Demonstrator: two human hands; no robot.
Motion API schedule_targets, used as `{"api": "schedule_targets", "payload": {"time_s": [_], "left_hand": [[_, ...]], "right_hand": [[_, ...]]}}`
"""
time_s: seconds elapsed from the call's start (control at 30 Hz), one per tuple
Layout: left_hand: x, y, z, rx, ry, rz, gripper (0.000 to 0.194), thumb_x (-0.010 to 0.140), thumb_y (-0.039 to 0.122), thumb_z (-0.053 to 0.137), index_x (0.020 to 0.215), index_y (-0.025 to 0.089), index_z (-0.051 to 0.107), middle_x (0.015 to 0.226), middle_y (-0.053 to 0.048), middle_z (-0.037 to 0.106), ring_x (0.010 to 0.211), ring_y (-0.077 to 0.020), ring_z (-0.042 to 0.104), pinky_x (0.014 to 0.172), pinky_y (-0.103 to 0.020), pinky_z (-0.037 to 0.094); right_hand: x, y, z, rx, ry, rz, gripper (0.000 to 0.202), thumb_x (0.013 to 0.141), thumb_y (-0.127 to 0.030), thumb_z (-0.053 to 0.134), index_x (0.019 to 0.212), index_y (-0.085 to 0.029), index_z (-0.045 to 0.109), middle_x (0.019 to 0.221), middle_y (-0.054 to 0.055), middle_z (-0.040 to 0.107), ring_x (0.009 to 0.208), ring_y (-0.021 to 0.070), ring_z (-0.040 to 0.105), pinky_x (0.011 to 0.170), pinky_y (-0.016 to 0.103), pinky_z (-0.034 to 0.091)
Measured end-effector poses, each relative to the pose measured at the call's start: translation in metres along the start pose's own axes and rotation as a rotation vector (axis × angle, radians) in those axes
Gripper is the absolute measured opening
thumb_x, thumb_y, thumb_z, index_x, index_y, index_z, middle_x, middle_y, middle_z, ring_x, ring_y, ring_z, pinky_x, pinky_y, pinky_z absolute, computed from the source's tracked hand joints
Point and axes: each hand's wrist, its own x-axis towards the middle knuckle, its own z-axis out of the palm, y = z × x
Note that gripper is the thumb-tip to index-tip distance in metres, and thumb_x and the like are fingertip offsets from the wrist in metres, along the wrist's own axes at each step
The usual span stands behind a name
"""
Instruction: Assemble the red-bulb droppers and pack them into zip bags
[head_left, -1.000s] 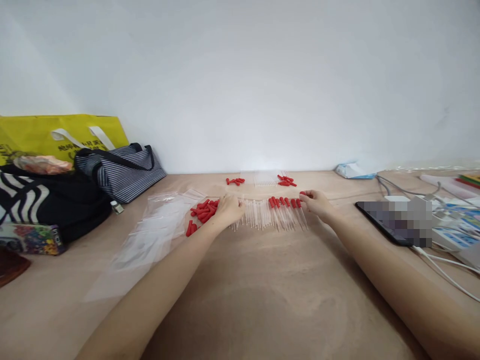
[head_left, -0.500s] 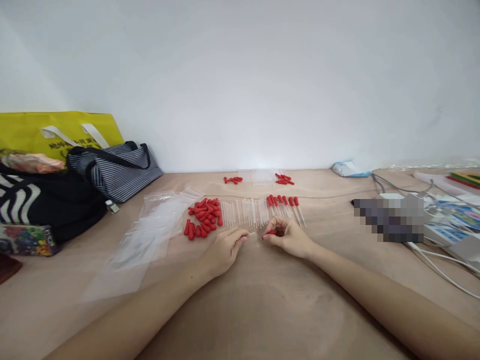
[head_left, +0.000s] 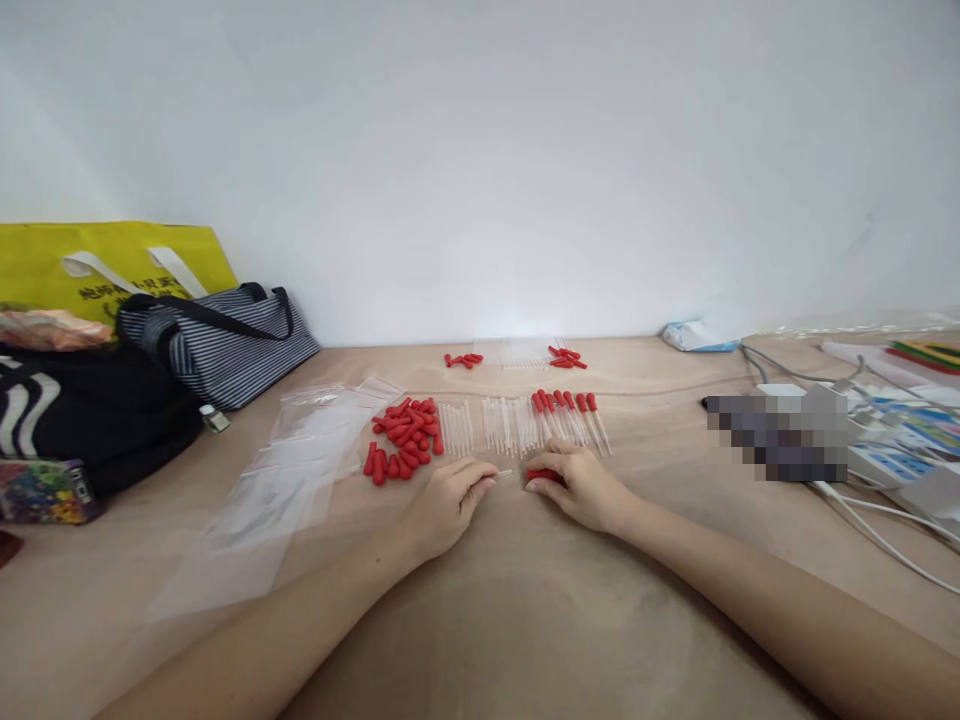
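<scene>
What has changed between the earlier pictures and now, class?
The left hand has come back from the tubes toward the person and now pinches a clear tube. The right hand has moved left and nearer the person, and holds a red bulb; whether it touched that same one earlier is unclear. The capped tubes and striped bag stayed put.

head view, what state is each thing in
left hand, pinching clear tube
right hand, gripping red bulb
bulb pile, loose
bare tubes, lying flat
bulb-topped tubes, lying flat
plastic bags, flat
striped bag, standing
yellow bag, standing
dark device, screen blurred
</scene>
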Motion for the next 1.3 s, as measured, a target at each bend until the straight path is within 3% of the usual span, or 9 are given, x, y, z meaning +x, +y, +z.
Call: {"api": "schedule_targets", "payload": {"time_s": [0.3, 0.6, 1.07, 1.3], "left_hand": [[-0.002, -0.004, 0.003, 0.018, 0.026, 0.04, 0.022, 0.085, 0.02, 0.038, 0.091, 0.016, 0.059, 0.08, -0.005, 0.063, 0.072, -0.014, 0.058, 0.066, -0.024, 0.045], [-0.003, -0.009, 0.005, 0.013, -0.02, 0.117, 0.025, 0.087, 0.02, 0.036, 0.099, 0.017, 0.058, 0.077, -0.004, 0.06, 0.068, -0.0121, 0.056, 0.063, -0.022, 0.044], [-0.005, -0.006, 0.006, 0.103, -0.051, 0.169, 0.025, 0.086, 0.017, 0.035, 0.093, 0.015, 0.058, 0.075, -0.004, 0.054, 0.066, -0.0117, 0.052, 0.061, -0.021, 0.042], [-0.008, -0.005, 0.008, 0.172, -0.02, 0.185, 0.024, 0.084, 0.015, 0.036, 0.092, 0.017, 0.059, 0.071, -0.002, 0.046, 0.062, -0.0106, 0.046, 0.057, -0.019, 0.04]], "right_hand": [[0.006, -0.011, 0.006, 0.249, 0.015, 0.071, 0.014, 0.077, -0.024, 0.053, 0.084, -0.019, 0.065, 0.08, 0.004, 0.059, 0.071, 0.0128, 0.053, 0.064, 0.025, 0.043], [0.003, -0.009, 0.012, 0.384, 0.015, 0.07, 0.012, 0.078, -0.023, 0.051, 0.082, -0.018, 0.061, 0.076, 0.002, 0.062, 0.07, 0.0122, 0.055, 0.065, 0.025, 0.044], [-0.001, -0.006, 0.012, 0.041, 0.108, -0.274, 0.018, 0.082, -0.026, 0.045, 0.087, -0.016, 0.059, 0.071, 0.006, 0.06, 0.066, 0.0142, 0.053, 0.06, 0.026, 0.043], [0.0, -0.006, 0.012, 0.002, 0.055, -0.313, 0.017, 0.082, -0.025, 0.044, 0.086, -0.017, 0.058, 0.071, 0.006, 0.059, 0.067, 0.0154, 0.052, 0.061, 0.027, 0.042]]}}
